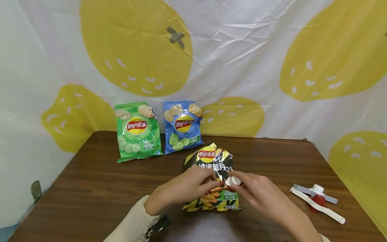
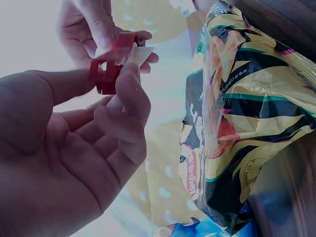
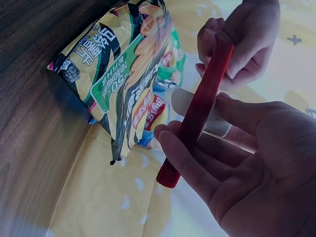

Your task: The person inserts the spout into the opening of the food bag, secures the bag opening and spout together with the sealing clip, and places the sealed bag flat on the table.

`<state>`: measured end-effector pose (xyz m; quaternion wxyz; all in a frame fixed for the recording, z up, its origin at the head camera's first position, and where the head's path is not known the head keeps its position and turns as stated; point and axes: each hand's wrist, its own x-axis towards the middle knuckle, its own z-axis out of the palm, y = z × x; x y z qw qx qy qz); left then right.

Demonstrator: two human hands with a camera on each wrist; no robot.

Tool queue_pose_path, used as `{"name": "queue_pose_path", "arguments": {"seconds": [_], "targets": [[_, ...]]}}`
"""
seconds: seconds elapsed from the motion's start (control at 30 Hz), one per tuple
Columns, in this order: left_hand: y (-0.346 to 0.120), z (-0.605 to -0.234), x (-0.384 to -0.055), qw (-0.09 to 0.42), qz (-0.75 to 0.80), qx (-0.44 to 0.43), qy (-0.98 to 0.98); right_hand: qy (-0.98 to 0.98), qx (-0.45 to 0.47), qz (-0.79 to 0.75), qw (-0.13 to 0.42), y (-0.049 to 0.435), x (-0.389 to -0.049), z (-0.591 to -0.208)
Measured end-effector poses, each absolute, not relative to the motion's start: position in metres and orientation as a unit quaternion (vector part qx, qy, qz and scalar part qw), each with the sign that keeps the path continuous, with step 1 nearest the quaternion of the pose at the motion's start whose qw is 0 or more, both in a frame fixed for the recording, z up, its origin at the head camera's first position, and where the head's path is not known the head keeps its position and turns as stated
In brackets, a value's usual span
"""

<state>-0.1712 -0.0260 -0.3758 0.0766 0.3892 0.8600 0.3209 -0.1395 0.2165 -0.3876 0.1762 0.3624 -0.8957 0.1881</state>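
A red sealing clip (image 3: 202,98) with a white spout-like part (image 1: 232,180) is held between both hands, in front of a black and yellow chip bag (image 1: 208,168). My left hand (image 1: 188,183) pinches one end of the red bar between thumb and fingers. My right hand (image 1: 266,198) grips the clip from the other side, its thumb at the white part and its fingers along the red bar. The black and yellow bag stands on the table behind the hands, which partly cover it in the head view.
A green chip bag (image 1: 138,132) and a blue chip bag (image 1: 182,127) stand at the back of the brown wooden table (image 1: 90,188). To the right lie more clip pieces, red, grey and white (image 1: 317,200). A cloth with yellow fruit prints (image 1: 235,43) hangs behind.
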Motion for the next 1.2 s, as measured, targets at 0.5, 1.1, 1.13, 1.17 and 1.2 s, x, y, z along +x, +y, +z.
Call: {"name": "queue_pose_path", "arguments": {"seconds": [0.5, 1.1, 1.13, 1.17, 1.2], "targets": [[-0.011, -0.379, -0.163, 0.016, 0.154, 0.452, 0.879, -0.913, 0.356, 0.176, 0.098, 0.227, -0.139, -0.384], [-0.017, -0.416, -0.143, 0.027, 0.096, 0.434, 0.895, -0.886, 0.398, 0.235, -0.028, 0.211, -0.135, -0.404], [-0.017, -0.418, -0.144, 0.027, 0.094, 0.429, 0.898, -0.886, 0.4, 0.235, -0.023, 0.21, -0.136, -0.406], [-0.018, -0.42, -0.145, 0.025, 0.093, 0.424, 0.9, -0.886, 0.4, 0.234, -0.017, 0.209, -0.137, -0.409], [-0.018, -0.422, -0.146, 0.022, 0.09, 0.419, 0.903, -0.887, 0.398, 0.232, -0.011, 0.208, -0.138, -0.412]]}}
